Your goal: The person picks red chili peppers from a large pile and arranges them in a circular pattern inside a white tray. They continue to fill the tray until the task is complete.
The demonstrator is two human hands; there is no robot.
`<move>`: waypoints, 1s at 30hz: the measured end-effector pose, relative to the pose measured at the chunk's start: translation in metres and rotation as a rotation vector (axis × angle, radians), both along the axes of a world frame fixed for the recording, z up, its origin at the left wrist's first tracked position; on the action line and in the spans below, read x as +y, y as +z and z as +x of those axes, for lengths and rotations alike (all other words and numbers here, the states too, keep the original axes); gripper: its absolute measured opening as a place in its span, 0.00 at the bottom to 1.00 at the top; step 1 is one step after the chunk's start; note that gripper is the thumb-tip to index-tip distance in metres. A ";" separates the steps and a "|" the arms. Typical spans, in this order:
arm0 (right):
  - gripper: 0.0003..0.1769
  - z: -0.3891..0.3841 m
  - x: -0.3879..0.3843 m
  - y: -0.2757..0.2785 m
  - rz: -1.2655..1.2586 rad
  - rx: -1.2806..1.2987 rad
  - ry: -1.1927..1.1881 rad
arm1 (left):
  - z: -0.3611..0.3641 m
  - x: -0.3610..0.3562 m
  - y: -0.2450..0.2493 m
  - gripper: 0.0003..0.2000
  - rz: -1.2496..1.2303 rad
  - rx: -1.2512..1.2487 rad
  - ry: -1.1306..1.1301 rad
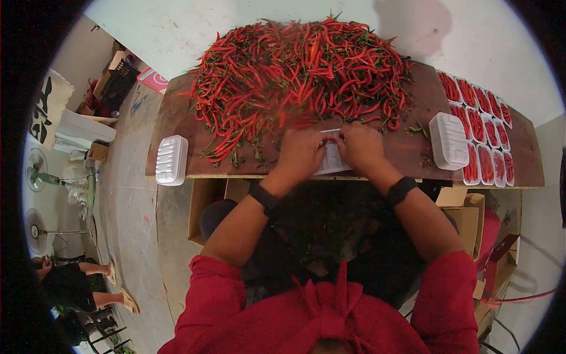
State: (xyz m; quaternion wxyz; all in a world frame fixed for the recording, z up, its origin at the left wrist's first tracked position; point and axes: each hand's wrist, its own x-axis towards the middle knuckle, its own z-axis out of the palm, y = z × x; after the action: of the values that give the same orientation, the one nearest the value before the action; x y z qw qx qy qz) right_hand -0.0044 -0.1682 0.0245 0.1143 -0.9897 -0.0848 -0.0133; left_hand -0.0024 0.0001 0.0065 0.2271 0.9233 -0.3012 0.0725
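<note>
Both my hands are at the table's front edge, over a white tray (333, 160). My left hand (302, 152) and my right hand (361, 147) are closed at the tray's far end, their fingertips close together around a small red chili (330, 139). Which hand grips the chili, or whether both do, is hard to tell. Just beyond them a large heap of red chilies (306, 71) with green stems spreads across the brown table (424, 88).
Stacked white trays stand at the left (171, 160) and right (449, 141) of the table. Several chili-filled trays (484, 127) lie in rows at the far right. Cardboard boxes (463, 215) are under the table. Another person's legs (103, 283) and fans (36, 230) are at the left.
</note>
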 end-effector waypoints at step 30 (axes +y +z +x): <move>0.14 -0.003 -0.050 0.007 0.147 -0.119 -0.021 | 0.033 0.045 -0.001 0.11 0.306 -0.105 0.296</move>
State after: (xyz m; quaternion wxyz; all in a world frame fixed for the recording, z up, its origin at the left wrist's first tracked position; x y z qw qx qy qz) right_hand -0.0069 -0.2178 0.0310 0.1811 -0.9770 -0.0799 -0.0793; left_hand 0.0310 0.0450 0.0056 0.0550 0.9762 -0.1811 0.1063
